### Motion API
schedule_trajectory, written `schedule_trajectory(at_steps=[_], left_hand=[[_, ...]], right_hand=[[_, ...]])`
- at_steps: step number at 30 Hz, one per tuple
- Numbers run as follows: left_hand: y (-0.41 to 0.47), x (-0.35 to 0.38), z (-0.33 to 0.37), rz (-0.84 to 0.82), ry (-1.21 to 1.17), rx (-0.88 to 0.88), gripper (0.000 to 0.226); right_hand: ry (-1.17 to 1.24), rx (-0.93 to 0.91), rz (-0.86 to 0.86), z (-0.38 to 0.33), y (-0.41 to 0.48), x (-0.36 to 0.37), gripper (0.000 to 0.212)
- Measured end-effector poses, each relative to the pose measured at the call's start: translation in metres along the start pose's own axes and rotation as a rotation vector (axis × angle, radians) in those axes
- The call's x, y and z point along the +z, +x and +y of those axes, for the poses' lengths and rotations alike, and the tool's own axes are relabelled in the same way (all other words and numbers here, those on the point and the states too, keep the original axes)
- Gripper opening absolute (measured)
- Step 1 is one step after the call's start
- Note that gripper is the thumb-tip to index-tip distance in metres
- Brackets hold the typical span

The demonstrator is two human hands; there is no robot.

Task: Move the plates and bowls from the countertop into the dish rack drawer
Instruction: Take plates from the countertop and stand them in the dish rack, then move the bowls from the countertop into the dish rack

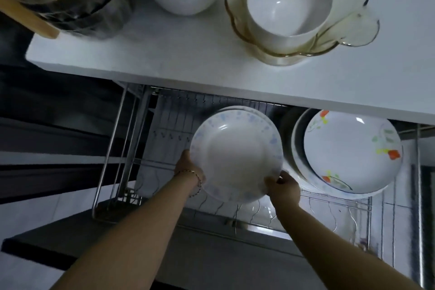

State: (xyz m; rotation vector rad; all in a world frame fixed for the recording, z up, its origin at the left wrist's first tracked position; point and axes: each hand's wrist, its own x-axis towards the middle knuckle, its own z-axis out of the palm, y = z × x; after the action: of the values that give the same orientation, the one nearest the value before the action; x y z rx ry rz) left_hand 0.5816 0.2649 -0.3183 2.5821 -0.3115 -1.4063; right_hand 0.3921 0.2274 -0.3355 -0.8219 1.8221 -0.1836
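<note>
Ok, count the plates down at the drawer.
2 show faces: a blue-speckled plate in the middle, held by the left hand and right hand; a flowered plate at right. Rims behind each suggest more, hidden.

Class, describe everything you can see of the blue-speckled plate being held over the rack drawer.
The blue-speckled plate is round, white and glossy, like glazed ceramic, with a deep well and pale blue flecks around its broad rim. It is tilted, face toward the camera, over the wire dish rack drawer. The left hand grips its left edge, the right hand its lower right edge.
</note>
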Motion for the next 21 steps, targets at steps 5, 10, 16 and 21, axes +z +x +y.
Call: schedule_trajectory(at_steps=[5,10,16,21], left_hand=[[0.02,0.016,0.004,0.087,-0.041,-0.031,0.04],[0.016,0.019,0.013,0.097,-0.063,0.051,0.046],[0.014,0.007,0.016,-0.079,0.08,0.03,0.075],[-0.005,-0.016,0.027,-0.09,0.22,0.105,0.075]], right_hand=[[-0.042,0.036,0.145,0.01,0.011,0.016,0.015],[-0.045,-0.016,0.217,0.009,0.017,0.027,0.019],[-0.116,0.025,0.16,0.0,0.012,0.023,0.025],[-0.479,-0.005,-0.026,-0.03,-0.009,-0.004,0.036]])
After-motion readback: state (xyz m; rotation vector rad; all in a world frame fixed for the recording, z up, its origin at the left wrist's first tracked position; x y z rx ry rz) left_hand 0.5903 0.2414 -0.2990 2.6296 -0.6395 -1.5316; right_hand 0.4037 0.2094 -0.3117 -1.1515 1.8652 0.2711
